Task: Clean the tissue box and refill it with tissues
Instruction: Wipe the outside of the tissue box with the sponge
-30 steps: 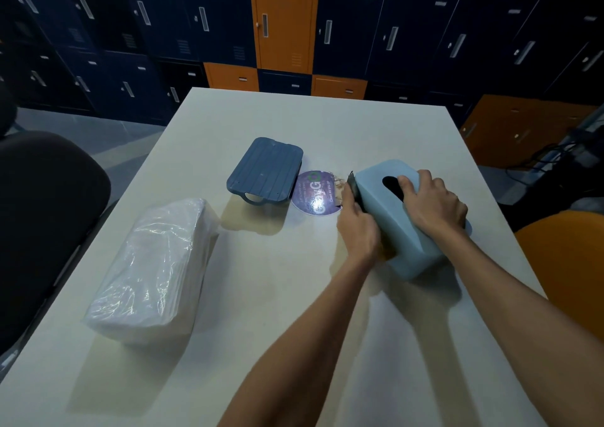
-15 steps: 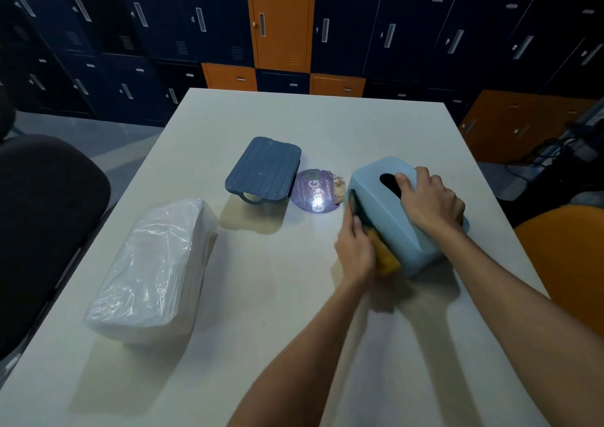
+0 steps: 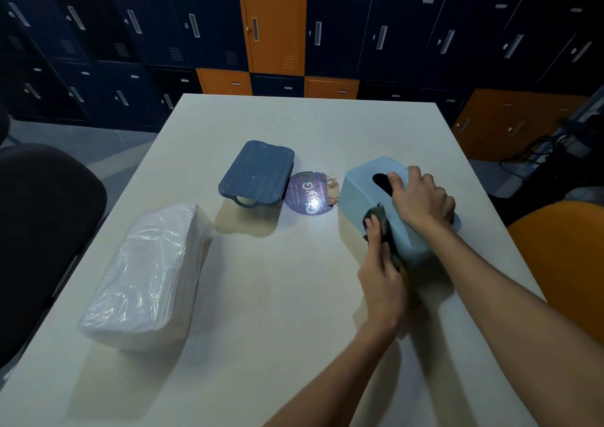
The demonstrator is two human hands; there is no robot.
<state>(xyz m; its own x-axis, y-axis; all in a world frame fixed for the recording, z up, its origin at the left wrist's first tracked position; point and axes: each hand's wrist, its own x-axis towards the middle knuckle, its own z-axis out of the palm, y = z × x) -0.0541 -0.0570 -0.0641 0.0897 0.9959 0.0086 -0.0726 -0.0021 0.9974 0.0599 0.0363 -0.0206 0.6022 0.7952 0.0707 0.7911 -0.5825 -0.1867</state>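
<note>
Box [image 3: 361, 185] gripped on top by right hand [image 3: 421, 199]; sponge [image 3: 380, 215] held in left hand [image 3: 380, 276]. Side should be wiped with flat, overlapping strokes.

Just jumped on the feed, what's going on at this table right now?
A person is cleaning the light blue tissue box. The right hand holds it steady from the top, by the slot, while the left hand presses a dark cleaning pad against its side. The dark blue cover lies apart on the table beside a round printed disc. The wrapped tissue pack sits untouched at the left, so refilling has not begun.
</note>
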